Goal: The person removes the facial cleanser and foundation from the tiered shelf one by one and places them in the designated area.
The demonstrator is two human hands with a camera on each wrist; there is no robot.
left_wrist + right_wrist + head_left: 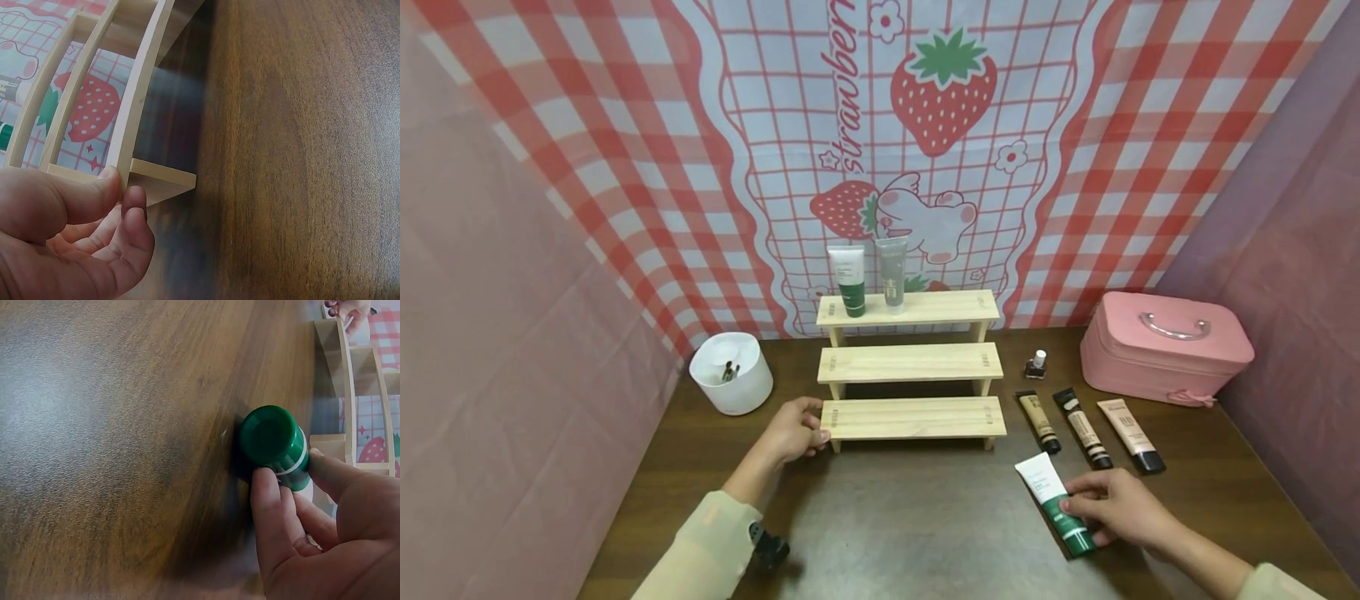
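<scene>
A three-tier wooden display rack stands at the middle of the table. My left hand pinches the left end of its lowest tier between thumb and fingers, as the left wrist view also shows. At the right front, my right hand holds a white and green squeeze tube by its sides near the green cap. The tube is slanted, low over the table; whether it touches the wood I cannot tell. On the top tier, a white and green tube and a grey tube stand upright on their caps.
Right of the rack lie a gold tube, a black-ended beige tube and a pale pink tube. Behind them are a small nail polish bottle and a pink case. A white round holder stands at the left.
</scene>
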